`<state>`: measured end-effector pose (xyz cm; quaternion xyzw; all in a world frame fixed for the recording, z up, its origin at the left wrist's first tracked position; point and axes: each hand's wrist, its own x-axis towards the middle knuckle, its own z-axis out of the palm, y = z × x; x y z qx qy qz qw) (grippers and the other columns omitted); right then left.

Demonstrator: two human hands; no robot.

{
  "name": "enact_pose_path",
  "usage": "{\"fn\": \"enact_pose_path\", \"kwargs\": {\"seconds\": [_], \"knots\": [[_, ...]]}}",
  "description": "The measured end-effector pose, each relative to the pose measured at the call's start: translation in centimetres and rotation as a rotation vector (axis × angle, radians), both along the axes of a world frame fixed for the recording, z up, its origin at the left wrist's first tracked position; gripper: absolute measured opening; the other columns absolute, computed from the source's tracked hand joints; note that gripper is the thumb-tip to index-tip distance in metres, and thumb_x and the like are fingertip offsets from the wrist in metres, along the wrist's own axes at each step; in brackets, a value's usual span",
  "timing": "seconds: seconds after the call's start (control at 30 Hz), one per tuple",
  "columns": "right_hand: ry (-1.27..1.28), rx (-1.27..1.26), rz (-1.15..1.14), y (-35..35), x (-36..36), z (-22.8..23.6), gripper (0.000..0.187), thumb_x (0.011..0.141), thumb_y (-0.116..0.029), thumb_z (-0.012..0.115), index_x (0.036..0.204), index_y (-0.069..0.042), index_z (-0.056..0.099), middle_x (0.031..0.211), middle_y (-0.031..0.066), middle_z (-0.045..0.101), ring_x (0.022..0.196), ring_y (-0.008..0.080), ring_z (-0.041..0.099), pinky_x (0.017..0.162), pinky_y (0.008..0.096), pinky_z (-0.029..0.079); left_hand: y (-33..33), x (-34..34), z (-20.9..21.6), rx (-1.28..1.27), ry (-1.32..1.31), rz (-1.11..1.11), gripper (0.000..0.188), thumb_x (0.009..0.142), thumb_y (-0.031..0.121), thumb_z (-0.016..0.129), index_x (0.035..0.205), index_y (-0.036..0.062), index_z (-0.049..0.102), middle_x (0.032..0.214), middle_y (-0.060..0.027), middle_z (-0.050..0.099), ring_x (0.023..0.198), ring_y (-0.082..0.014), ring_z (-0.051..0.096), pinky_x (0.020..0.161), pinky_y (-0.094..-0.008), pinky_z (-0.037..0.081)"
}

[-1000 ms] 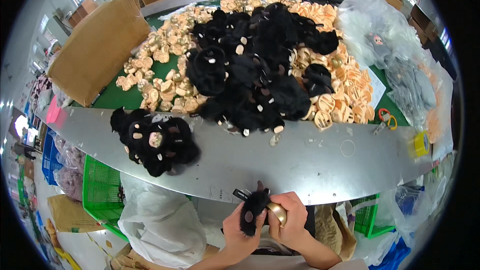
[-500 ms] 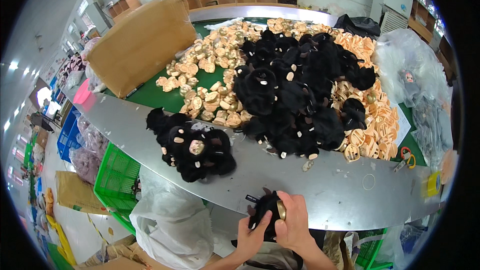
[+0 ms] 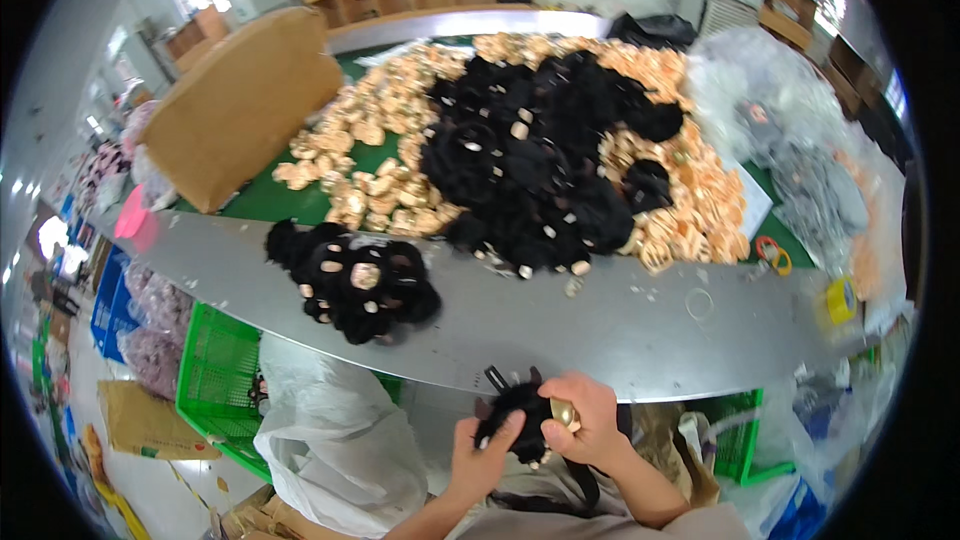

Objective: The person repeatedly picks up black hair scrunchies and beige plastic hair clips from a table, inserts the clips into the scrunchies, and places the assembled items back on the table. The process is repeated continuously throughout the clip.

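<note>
In front of the table's near edge, my left hand (image 3: 478,455) is closed on a small black plush toy (image 3: 520,418) with little ears and a black strap loop. My right hand (image 3: 592,420) grips a shiny gold, rounded plastic piece (image 3: 565,414) at the plush's right side. Whether that piece is attached to the plush, I cannot tell. A small heap of black plush toys (image 3: 400,285) lies on the metal table edge, with a gold piece (image 3: 366,276) on top. Farther back is a big pile of black plush toys (image 3: 530,165).
Beige and gold plastic pieces (image 3: 690,200) surround the big pile. A cardboard box (image 3: 240,100) stands at the left. Orange-handled scissors (image 3: 772,254), yellow tape (image 3: 841,300) and clear plastic bags (image 3: 760,90) are at the right. Below the table sit a green crate (image 3: 215,365) and a white sack (image 3: 325,420).
The view has shifted, so the table contents appear farther left and higher. My right hand has turned, and more of the gold piece shows at the plush's side. Both hands keep their grip.
</note>
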<state>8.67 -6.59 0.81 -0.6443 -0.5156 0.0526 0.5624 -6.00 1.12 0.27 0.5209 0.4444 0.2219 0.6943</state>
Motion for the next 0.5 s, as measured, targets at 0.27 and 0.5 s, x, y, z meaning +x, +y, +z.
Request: {"fn": "enact_pose_path", "kwargs": {"seconds": [0.27, 0.5], "knots": [[0.312, 0.116, 0.025, -1.1, 2.1, -2.5, 0.038, 0.074, -0.024, 0.076, 0.101, -0.001, 0.063, 0.075, 0.0072, 0.059, 0.061, 0.0193, 0.054, 0.054, 0.0286, 0.043, 0.7, 2.5, -1.5, -0.659, -0.6, -0.232, 0.037, 0.088, 0.003, 0.068, 0.124, 0.0017, 0.06, 0.12, -0.0077, 0.064, 0.111, -0.019, 0.06, 0.097, -0.0344, 0.046], [0.387, 0.191, 0.055, -1.4, 3.6, -5.4, 0.044, 0.078, -0.031, 0.076, 0.107, -0.001, 0.061, 0.079, 0.0083, 0.058, 0.065, 0.0211, 0.054, 0.056, 0.0306, 0.043, 0.6, 4.1, -2.8, -0.806, -0.616, -0.323, 0.039, 0.088, -0.003, 0.065, 0.126, 0.0043, 0.058, 0.124, -0.0074, 0.062, 0.116, -0.0214, 0.058, 0.1, -0.0388, 0.047]]}}
